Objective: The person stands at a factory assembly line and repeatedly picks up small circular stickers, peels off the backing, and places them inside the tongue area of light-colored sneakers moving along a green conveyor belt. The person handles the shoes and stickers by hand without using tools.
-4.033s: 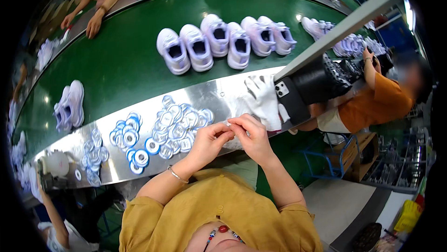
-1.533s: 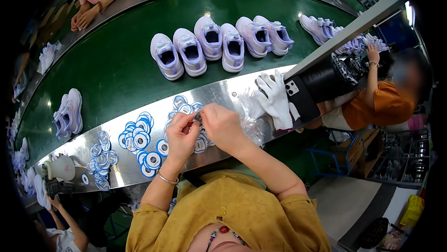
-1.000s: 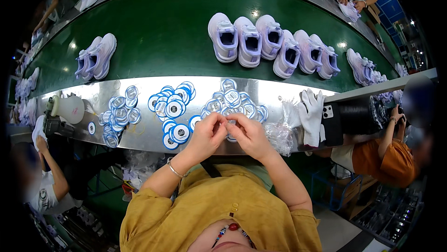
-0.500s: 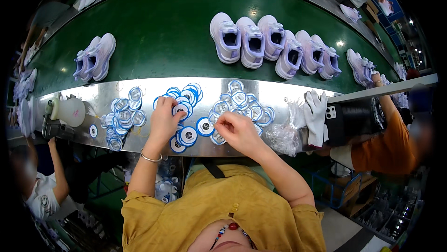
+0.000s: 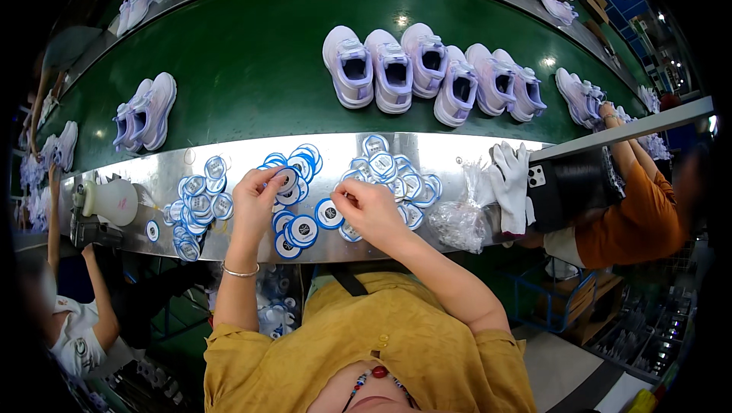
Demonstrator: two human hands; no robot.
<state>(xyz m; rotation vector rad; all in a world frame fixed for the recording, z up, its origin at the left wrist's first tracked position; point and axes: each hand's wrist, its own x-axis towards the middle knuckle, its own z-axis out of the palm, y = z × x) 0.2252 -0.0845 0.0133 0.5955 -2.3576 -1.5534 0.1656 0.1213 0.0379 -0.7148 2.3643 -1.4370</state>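
My left hand [image 5: 255, 203] is closed, thumb and fingers pinching the edge of a round blue-rimmed tag [image 5: 287, 179] just above a pile of tags. My right hand [image 5: 372, 213] is also closed, its fingertips pressed together; whatever they hold is too small to make out. Between the hands lie a loose round tag [image 5: 329, 214] and a small overlapping group of tags [image 5: 303, 231]. A larger heap of round tags [image 5: 383, 165] spreads beyond my right hand, partly covered by it. Another heap [image 5: 200, 205] sits left of my left hand.
White-lilac sneakers [image 5: 393, 73] stand in a row on the green belt [image 5: 252, 70], with a pair [image 5: 146, 114] farther left. Right of the tags are a clear plastic bag [image 5: 457, 224], white gloves [image 5: 509, 188] and a phone [image 5: 537, 176]. Co-workers sit on both sides.
My left hand has drawn slightly left with the tag at its fingertips. My right hand stays pinched near the same tags. At far left, a co-worker's arm now reaches up toward shoes. The view has shifted slightly.
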